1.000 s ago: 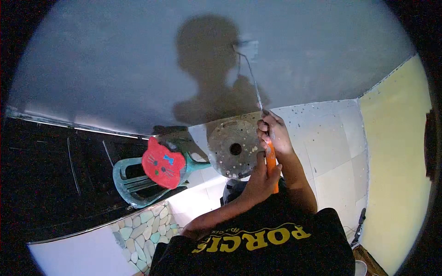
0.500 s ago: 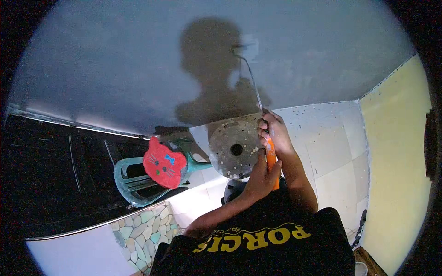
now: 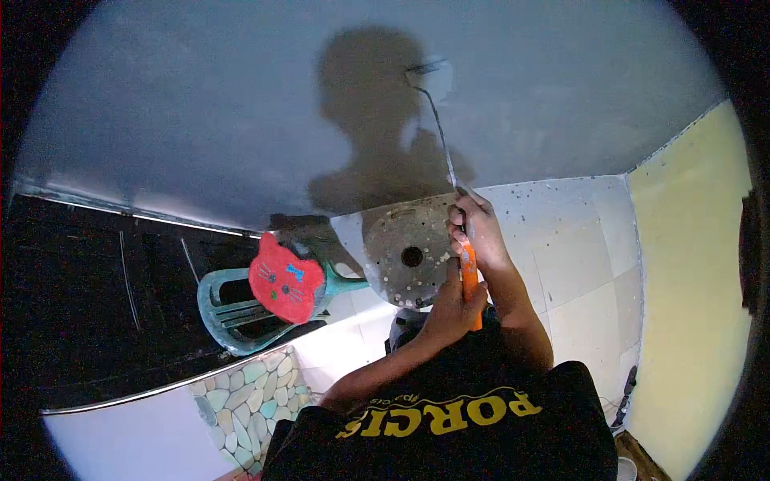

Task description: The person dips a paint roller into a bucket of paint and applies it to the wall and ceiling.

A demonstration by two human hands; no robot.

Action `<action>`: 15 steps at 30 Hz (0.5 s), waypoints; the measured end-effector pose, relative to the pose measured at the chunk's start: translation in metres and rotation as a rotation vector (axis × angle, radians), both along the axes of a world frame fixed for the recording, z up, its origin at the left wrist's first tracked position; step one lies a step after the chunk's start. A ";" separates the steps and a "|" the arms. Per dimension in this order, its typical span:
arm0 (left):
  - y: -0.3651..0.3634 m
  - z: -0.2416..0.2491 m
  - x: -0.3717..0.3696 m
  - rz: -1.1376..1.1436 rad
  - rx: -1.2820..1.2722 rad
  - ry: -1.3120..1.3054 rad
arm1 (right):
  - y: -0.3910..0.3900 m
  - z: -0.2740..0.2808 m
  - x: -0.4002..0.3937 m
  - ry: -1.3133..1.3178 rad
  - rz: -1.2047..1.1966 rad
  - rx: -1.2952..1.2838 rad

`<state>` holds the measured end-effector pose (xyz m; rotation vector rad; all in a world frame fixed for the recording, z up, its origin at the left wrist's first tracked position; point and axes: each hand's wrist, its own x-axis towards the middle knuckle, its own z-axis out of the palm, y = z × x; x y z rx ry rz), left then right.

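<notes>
Both my hands grip a paint roller with an orange handle (image 3: 470, 280) and a long bent metal rod (image 3: 440, 132). My left hand (image 3: 455, 309) is wrapped round the lower part of the handle. Higher up, around the top of the handle and the base of the rod, my right hand (image 3: 479, 227) is closed. The roller head (image 3: 427, 67) is at the grey surface (image 3: 553, 88) ahead, beside a paler patch and partly within my shadow, so its outline is dim.
Below the hands is a round, paint-spattered piece (image 3: 393, 276) with a central hole. A green plastic chair (image 3: 220, 301) bears a red cat-shaped mat (image 3: 285, 280). Spattered pale tiles (image 3: 573, 248) and a yellow wall (image 3: 682, 280) lie to the right; pebble-patterned covering (image 3: 253, 401) lower left.
The roller head has shifted slightly up along the grey surface, and the handle with both hands has moved very little. The grips stay the same.
</notes>
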<state>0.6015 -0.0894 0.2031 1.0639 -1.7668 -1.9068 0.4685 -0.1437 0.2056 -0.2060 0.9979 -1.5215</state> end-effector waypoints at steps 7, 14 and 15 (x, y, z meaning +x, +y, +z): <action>0.000 -0.014 0.011 0.021 -0.187 -0.041 | 0.001 -0.011 0.010 0.070 -0.018 -0.015; 0.001 -0.038 0.008 -0.092 -0.190 -0.052 | 0.003 -0.029 0.000 0.146 0.006 -0.031; 0.000 -0.036 0.009 -0.094 -0.190 -0.053 | 0.002 -0.038 0.001 0.144 0.004 -0.031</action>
